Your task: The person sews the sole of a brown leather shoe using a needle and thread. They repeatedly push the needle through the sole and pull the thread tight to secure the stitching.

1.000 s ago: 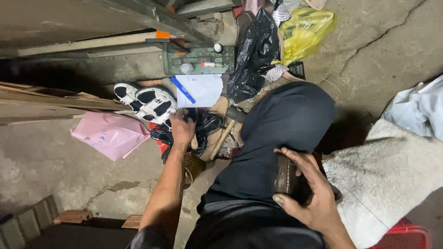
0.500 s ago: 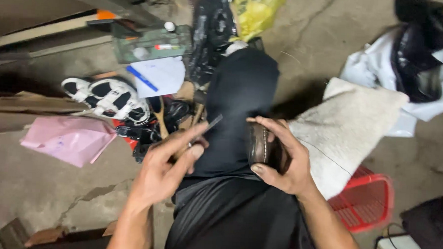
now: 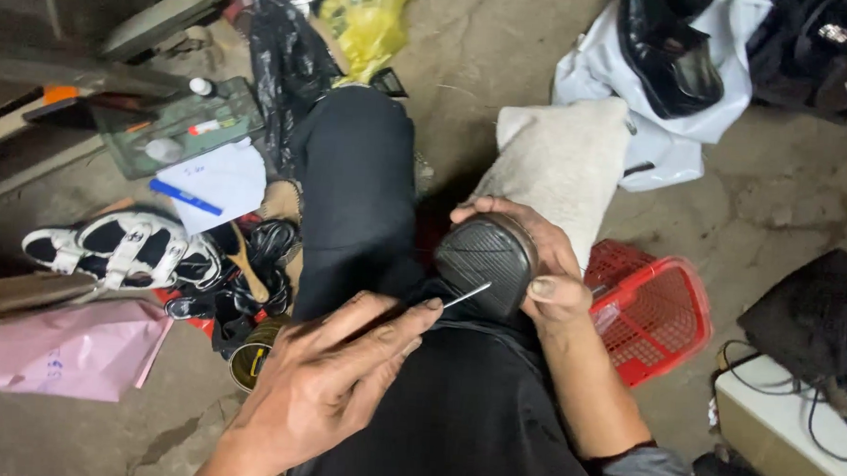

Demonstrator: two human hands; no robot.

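Observation:
My right hand [image 3: 541,262] grips a black shoe sole [image 3: 484,260] with a ribbed tread, resting it on my lap in black trousers [image 3: 359,197]. My left hand [image 3: 327,386] pinches a thin metal needle or awl [image 3: 466,295] whose tip lies against the sole's lower edge. Both hands meet over my right thigh.
A black-and-white sandal [image 3: 123,251], a pink bag [image 3: 71,351], a small tin [image 3: 252,354], tangled black straps [image 3: 261,250] and white paper with a blue pen [image 3: 207,181] lie left. A red plastic basket [image 3: 653,315], a grey-white sack [image 3: 560,163] and a white bag [image 3: 658,96] lie right.
My left hand came back from the pile by the sandal, holding the needle, and now touches it to the sole. My right hand turned the sole tread-up. The view shifted right.

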